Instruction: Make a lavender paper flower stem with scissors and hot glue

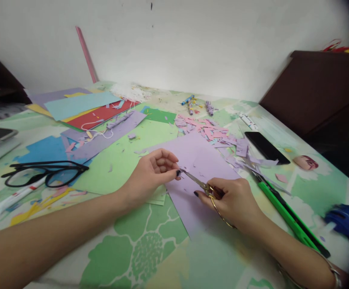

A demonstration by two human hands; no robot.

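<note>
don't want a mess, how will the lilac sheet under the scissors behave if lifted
The lilac sheet looks thin, so it would probably feel light and bend easily. The small scraps on it would likely slide off if it tilted.

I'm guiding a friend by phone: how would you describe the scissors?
On the floral table, find the big purple sheet at centre. The right hand holds the scissors above it. Their slim metal blades and gold-coloured handle set them apart from the long green cutter lying farther right.

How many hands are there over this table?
2: the right hand, holding scissors over the purple sheet, and the left hand, by the scissors' tips. Neither is hidden.
</note>
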